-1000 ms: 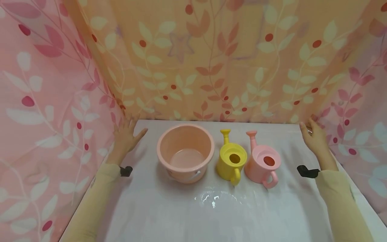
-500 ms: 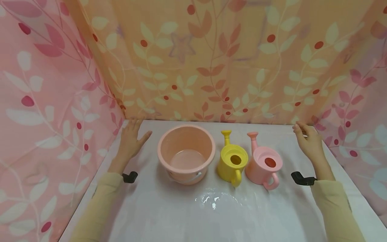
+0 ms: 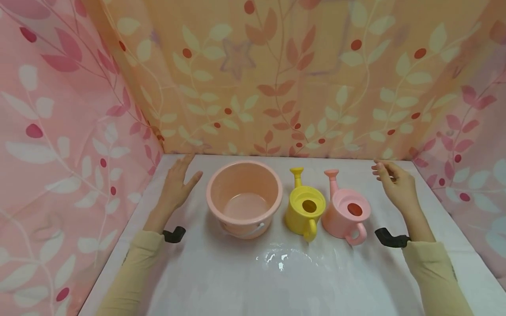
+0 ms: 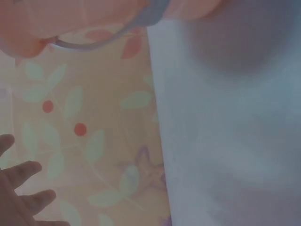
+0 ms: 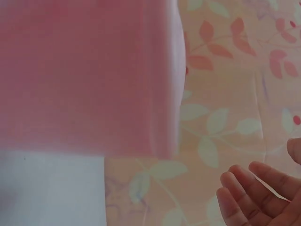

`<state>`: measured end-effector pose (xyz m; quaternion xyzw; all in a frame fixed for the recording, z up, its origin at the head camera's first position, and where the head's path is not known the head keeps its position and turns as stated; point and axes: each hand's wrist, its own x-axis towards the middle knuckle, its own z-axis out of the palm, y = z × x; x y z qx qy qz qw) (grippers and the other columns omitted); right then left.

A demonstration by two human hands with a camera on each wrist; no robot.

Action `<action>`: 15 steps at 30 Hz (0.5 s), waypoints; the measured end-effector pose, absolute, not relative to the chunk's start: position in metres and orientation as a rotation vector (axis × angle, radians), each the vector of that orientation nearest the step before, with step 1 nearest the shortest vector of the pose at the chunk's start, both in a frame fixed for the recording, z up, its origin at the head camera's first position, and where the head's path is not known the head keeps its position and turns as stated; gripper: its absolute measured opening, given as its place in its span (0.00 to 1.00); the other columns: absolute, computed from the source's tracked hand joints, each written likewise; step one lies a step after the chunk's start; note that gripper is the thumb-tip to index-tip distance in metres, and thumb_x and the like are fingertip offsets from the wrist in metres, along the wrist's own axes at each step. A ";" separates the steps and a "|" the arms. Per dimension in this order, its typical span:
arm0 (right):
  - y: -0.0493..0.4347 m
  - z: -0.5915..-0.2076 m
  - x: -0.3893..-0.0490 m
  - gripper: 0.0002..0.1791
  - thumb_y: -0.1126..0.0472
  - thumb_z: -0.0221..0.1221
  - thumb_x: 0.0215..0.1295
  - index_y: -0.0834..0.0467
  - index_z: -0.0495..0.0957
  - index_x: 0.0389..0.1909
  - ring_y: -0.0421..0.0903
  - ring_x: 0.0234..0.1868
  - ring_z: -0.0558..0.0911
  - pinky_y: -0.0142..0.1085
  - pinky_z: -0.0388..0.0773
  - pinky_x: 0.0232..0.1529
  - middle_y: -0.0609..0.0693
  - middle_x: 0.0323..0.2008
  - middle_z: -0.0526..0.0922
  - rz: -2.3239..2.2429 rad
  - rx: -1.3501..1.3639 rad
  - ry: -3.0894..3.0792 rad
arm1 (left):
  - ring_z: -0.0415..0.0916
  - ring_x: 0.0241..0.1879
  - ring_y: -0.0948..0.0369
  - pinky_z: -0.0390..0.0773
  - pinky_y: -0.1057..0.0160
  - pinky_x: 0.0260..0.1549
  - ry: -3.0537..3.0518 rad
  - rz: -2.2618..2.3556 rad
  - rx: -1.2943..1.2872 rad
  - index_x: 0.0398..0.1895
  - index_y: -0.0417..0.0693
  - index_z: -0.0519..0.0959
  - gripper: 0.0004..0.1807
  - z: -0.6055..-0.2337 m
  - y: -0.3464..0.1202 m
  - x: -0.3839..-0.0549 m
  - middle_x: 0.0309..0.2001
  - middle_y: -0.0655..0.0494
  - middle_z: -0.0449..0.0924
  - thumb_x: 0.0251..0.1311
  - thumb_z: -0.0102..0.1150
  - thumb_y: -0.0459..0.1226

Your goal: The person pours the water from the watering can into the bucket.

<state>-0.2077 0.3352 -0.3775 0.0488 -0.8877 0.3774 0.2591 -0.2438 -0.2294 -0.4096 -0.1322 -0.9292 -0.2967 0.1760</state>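
Observation:
A peach-pink plastic bucket [image 3: 244,228] with a thin white handle stands upright on the white table. To its right are a yellow watering can [image 3: 294,219] and a pink watering can [image 3: 336,221], side by side, spouts pointing away and handles toward me. My left hand [image 3: 175,186] hovers left of the bucket, fingers and thumb spread, holding nothing. On the far right, my right hand [image 3: 399,186] is beside the pink can, its fingers loosely bent and nothing in them. The left wrist view catches the bucket [image 4: 80,19] overhead; in the right wrist view the pink can [image 5: 84,80] looms large and blurred.
Patterned cloth [image 3: 253,87] with leaves and berries hangs behind the table [image 3: 221,281] and along both sides. Small shiny wet-looking highlights lie on the tabletop in front of the yellow can. Black wrist mounts [image 3: 174,235] stick inward from both wrists.
Both hands have moved inward, the left toward the bucket and the right toward the pink watering can. The bucket and the cans have stayed in place.

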 end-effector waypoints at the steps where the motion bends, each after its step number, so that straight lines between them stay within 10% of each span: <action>1: 0.333 -0.377 -0.206 0.19 0.55 0.51 0.69 0.63 0.76 0.52 0.13 0.29 0.72 0.10 0.67 0.32 0.20 0.32 0.73 1.022 0.131 -2.409 | 0.45 0.69 0.41 0.41 0.33 0.62 -2.633 -0.861 -0.379 0.72 0.61 0.53 0.36 -0.408 -0.228 -0.242 0.71 0.48 0.54 0.63 0.46 0.57; 15: 0.310 -0.379 -0.189 0.17 0.54 0.52 0.68 0.60 0.77 0.51 0.24 0.27 0.77 0.17 0.72 0.30 0.30 0.31 0.78 1.140 0.146 -2.428 | 0.50 0.69 0.48 0.43 0.36 0.63 -2.678 -0.992 -0.508 0.72 0.55 0.54 0.35 -0.396 -0.201 -0.225 0.71 0.52 0.55 0.65 0.46 0.55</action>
